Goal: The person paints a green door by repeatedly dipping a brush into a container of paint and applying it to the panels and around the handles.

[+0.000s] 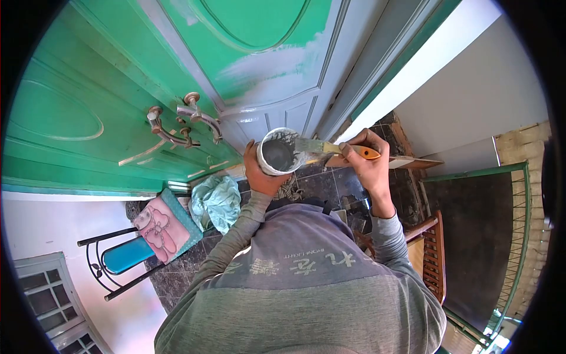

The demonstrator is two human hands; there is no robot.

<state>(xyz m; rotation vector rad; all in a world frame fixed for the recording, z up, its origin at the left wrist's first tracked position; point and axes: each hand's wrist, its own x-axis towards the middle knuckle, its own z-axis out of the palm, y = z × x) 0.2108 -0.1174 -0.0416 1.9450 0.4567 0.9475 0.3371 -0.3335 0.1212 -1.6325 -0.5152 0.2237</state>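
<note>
My left hand (pixel 262 177) is wrapped round a white cup of grey paint (pixel 277 154), holding it in front of my chest. In my right hand (pixel 370 159) is a paintbrush (pixel 330 147), gripped by its handle with the orange end pointing right. The bristles rest at the cup's right rim, coated in grey. Ahead stands a green door panel (pixel 259 29) partly covered in grey paint, its lower section and right edge grey. To the left is another door leaf (pixel 65 112), still green, and metal handles (pixel 200 115) sit between the two.
A chair with a blue back (pixel 128 255) and a pink cushion (pixel 162 227) stands at left, beside a pale green plastic bag (pixel 216 203). Dark tiles (pixel 318 187) cover the floor. At right are a wooden slatted piece (pixel 433 259) and a green-framed dark panel (pixel 477 230).
</note>
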